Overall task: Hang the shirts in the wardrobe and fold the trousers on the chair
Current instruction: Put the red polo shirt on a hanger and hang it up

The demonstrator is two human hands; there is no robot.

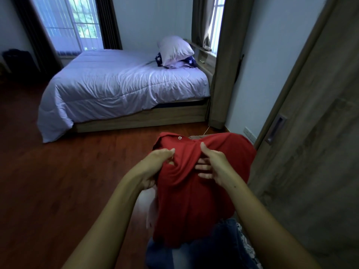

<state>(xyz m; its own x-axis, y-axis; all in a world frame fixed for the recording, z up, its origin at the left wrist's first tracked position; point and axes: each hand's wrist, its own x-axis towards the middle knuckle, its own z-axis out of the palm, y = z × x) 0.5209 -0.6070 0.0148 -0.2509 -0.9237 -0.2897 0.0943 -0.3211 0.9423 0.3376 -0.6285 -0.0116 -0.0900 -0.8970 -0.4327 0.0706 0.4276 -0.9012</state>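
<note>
A red polo shirt [194,200] with a white button at its collar hangs in front of me, held up between both hands. My left hand [155,164] grips the cloth near the collar on the left, thumb on top and fingers tucked under the fabric. My right hand [211,166] holds the shirt's chest on the right, with the thumb raised over the cloth and fingers partly under a fold. Below the shirt lie blue denim trousers [204,249] and a patterned cloth [246,243]; the chair beneath them is hidden.
The wardrobe's wooden sliding door [310,152] with a recessed handle [275,131] stands close on the right. A bed [120,88] with a pale duvet and pillows [174,49] is ahead. Brown wooden floor [58,181] spreads to the left.
</note>
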